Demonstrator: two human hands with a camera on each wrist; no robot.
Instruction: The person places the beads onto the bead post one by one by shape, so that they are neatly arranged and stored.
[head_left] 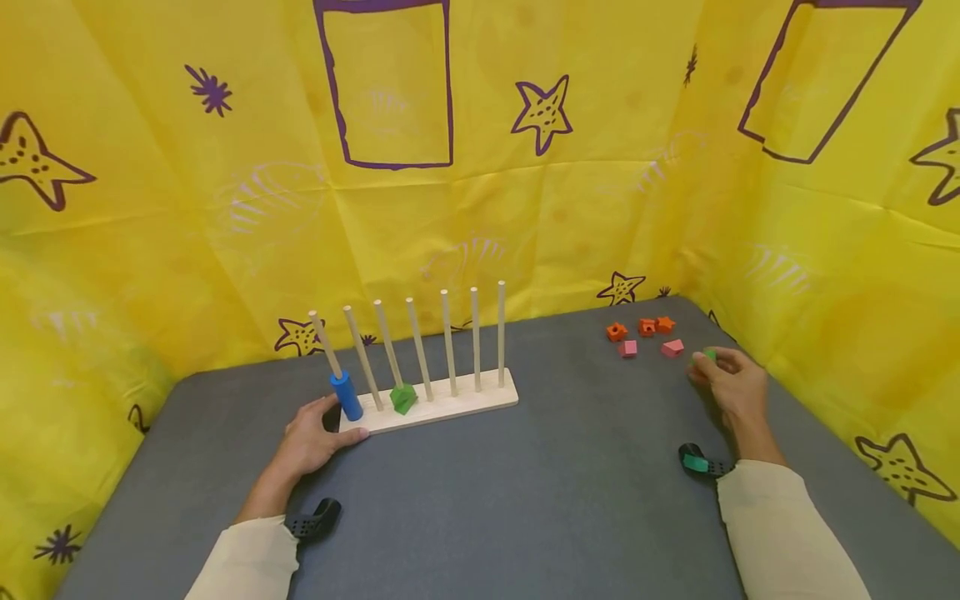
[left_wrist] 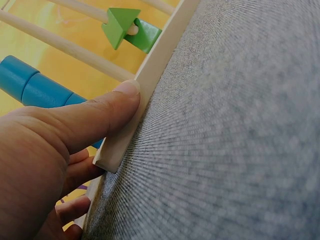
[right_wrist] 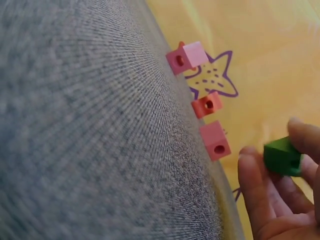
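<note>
My left hand (head_left: 311,435) grips the left end of a wooden peg board (head_left: 465,403), its thumb along the front edge. Several upright pegs stand on the board. Blue cylinder beads (head_left: 347,397) are stacked on the leftmost peg, beside the left hand. On the third peg sit green triangular blocks (head_left: 403,398), turned at different angles. At the right of the table, my right hand (head_left: 737,387) pinches a green block (right_wrist: 281,156) between thumb and fingers. In the right wrist view this block has a hole in one face.
Left of the right hand lie two pink blocks (head_left: 628,349) and three orange star-shaped blocks (head_left: 617,332), some with holes showing. A yellow cloth (head_left: 487,217) with drawings hangs behind and at both sides of the grey table (head_left: 510,508).
</note>
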